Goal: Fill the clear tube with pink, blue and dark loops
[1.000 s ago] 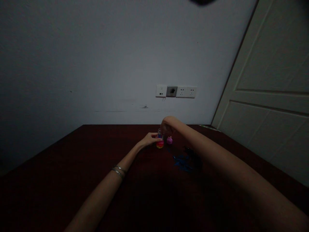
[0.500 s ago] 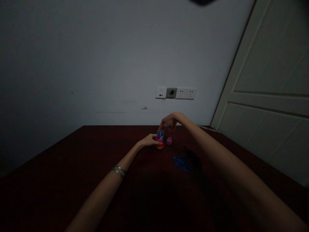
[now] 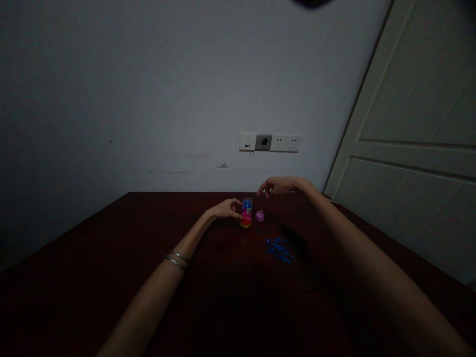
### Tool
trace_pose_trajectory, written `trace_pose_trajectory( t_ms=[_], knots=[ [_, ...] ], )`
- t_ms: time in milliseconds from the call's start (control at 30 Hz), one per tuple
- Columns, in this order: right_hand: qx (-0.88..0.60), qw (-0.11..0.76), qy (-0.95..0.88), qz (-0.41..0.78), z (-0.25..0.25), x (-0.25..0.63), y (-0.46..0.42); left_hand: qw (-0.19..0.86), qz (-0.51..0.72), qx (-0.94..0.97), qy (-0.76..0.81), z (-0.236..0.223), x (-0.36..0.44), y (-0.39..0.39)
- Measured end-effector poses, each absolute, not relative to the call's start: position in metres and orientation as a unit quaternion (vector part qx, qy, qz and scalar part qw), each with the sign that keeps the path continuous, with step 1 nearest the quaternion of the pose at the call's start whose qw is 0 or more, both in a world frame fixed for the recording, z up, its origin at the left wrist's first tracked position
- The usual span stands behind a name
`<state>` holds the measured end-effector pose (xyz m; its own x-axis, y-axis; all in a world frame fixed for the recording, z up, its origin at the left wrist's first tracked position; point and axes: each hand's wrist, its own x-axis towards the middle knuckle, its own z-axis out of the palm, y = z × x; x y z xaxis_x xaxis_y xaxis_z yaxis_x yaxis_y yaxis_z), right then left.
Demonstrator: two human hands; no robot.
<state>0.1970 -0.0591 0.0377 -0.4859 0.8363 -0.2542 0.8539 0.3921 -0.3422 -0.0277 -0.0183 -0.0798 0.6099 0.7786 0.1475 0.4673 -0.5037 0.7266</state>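
Note:
A small clear jar (image 3: 246, 210) stands upright on the dark red-brown table, with layers of blue, pink and yellow inside and an open mouth. My left hand (image 3: 226, 209) wraps its thumb and fingers round the jar's left side. To the jar's upper right, my right hand (image 3: 275, 186) hovers with fingers hanging down and apart, and nothing shows in them. Below it sits a small round pink-purple lid (image 3: 260, 215) with a loop on top. A loose heap of thin blue pieces (image 3: 279, 250) lies closer to me, beside a dark object (image 3: 294, 238) too dim to name.
The table (image 3: 178, 218) meets a pale wall at the back. Sockets and switches (image 3: 270, 142) are set in that wall. A white panelled door (image 3: 412, 148) rises on the right. A tiny blue piece lies near the jar.
My right hand has left the jar's mouth and moved right, its fingers now clear of it. My left hand stays at the jar, its grip slightly loosened.

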Motion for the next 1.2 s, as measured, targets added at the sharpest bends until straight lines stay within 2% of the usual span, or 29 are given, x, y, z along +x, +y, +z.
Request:
trace_pose_trajectory(
  t_ms=[133, 267, 400, 667, 800, 1200],
  knots=[
    [0.480, -0.064, 0.851, -0.205, -0.009, 0.216, -0.080, 0.230, 0.278, 0.852, 0.379, -0.031, -0.031, -0.043],
    [0.479, -0.130, 0.838, -0.225, -0.056, 0.223, -0.101, 0.246, 0.180, 0.902, 0.307, -0.009, -0.010, -0.083],
    [0.467, -0.125, 0.842, -0.239, -0.082, 0.225, -0.118, 0.238, 0.058, 0.935, 0.255, -0.037, 0.021, -0.103],
    [0.544, -0.198, 0.795, -0.181, -0.102, 0.247, -0.121, 0.118, 0.065, 0.950, 0.280, -0.104, 0.052, -0.105],
    [0.552, -0.203, 0.794, -0.157, -0.105, 0.251, -0.117, 0.094, 0.068, 0.950, 0.289, -0.114, 0.055, -0.110],
    [0.566, -0.200, 0.790, -0.124, -0.111, 0.249, -0.116, 0.157, 0.084, 0.941, 0.287, -0.123, 0.063, -0.110]
  ],
)
